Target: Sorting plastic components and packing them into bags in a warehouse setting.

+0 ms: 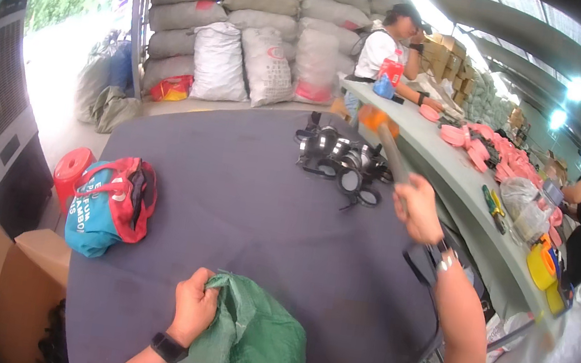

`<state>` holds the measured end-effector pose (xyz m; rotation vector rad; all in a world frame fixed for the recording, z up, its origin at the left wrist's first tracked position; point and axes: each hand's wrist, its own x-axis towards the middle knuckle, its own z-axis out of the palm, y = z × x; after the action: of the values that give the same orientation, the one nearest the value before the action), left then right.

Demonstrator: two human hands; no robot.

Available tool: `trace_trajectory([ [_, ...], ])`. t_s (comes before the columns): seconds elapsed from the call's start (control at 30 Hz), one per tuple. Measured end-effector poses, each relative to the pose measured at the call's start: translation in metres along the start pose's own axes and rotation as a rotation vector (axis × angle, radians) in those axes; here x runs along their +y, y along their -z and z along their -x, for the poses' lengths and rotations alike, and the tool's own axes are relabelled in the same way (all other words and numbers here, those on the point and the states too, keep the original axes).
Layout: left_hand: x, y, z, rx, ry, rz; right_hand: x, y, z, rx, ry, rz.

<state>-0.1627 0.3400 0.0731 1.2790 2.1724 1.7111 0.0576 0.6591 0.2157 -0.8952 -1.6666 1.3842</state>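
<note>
My left hand [193,307], with a dark watch on its wrist, is closed on the gathered edge of a green woven sack [261,341] at the table's near side. The sack's lower part runs out of the picture. Raised over the table's right side, my right hand [417,208] grips the handle of a mallet [379,122] with an orange head, slightly smeared by motion. Beyond it, at the table's far right, lies a heap of round black and silver parts [345,161], some with ring-shaped openings. I cannot tell their exact kind.
A blue and red bag [113,205] and a red tub [73,173] stand at the table's left. Along the right runs a bench [450,156] with pink rings [502,153], where two people work. Stacked sacks [263,3] line the back; a cardboard box [17,277] stands near left.
</note>
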Motion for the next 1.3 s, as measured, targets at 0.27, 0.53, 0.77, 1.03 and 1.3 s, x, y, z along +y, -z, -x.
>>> trace_trajectory([
  [0.27, -0.003, 0.003, 0.004, -0.013, 0.073, -0.004, 0.028, -0.094, -0.179, 0.222, 0.097, -0.134],
  [0.53, 0.000, 0.005, 0.003, -0.041, 0.063, 0.016, 0.103, -0.111, -0.264, 0.161, 0.025, 0.041],
  [0.77, 0.000, 0.002, -0.001, -0.057, 0.052, 0.012, 0.075, -0.057, -0.237, -0.023, 0.137, 0.538],
  [1.03, -0.009, 0.003, 0.005, 0.019, -0.026, -0.052, -0.021, -0.041, 0.004, -0.176, -0.127, 0.554],
  [1.3, -0.007, 0.001, 0.005, -0.010, 0.057, -0.066, -0.051, -0.012, 0.080, -0.105, -0.129, 0.036],
])
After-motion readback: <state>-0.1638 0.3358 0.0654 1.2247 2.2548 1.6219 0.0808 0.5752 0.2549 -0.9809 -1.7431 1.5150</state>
